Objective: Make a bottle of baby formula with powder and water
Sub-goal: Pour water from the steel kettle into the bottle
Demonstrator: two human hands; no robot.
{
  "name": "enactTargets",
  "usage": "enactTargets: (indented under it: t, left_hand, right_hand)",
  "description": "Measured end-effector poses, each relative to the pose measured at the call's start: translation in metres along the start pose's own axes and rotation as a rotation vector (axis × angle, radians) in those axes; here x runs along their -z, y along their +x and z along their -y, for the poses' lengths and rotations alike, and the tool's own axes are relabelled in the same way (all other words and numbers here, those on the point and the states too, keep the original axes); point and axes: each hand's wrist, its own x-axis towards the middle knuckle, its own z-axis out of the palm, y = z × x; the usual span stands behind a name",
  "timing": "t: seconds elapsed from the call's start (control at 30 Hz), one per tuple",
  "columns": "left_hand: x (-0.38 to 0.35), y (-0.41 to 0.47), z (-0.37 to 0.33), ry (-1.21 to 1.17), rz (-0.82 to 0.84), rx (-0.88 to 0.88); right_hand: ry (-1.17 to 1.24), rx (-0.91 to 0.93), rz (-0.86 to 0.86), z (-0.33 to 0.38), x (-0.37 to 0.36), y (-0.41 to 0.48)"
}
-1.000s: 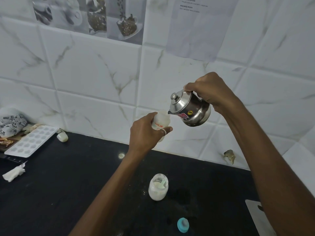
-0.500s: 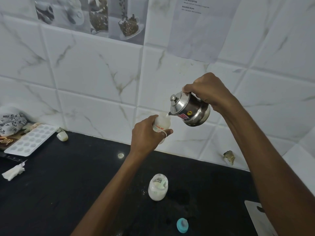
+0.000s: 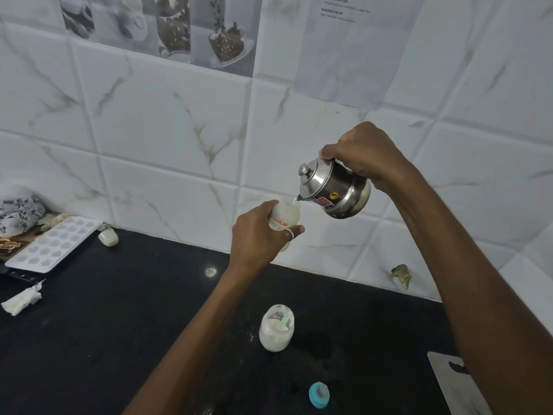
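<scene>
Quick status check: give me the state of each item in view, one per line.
Baby bottle: open, held upright above the counter in the left hand.
Steel kettle: lid on, tilted with its spout at the bottle mouth, held in the right hand.
Powder jar: standing on the counter, no lid, scoop inside.
Teal cap: off, lying on the counter.
Ice tray: flat, by the wall.
</scene>
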Motion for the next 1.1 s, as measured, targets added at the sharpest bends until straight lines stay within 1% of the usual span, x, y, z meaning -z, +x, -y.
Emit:
enactTargets:
  t: [0.5,1.1]
  left_hand:
    - [0.0025,-0.0013,0.0013,-0.011,0.009,-0.008]
    - [-0.0007,-0.0002,0.0027,-0.003,0.019,-0.003]
  right_hand:
    - [-0.070,0.020,-0.001,0.0055,-0.0023,0.0022]
    - [-0.040,0.012,0.011,0.0030,-0.0040,0.0019]
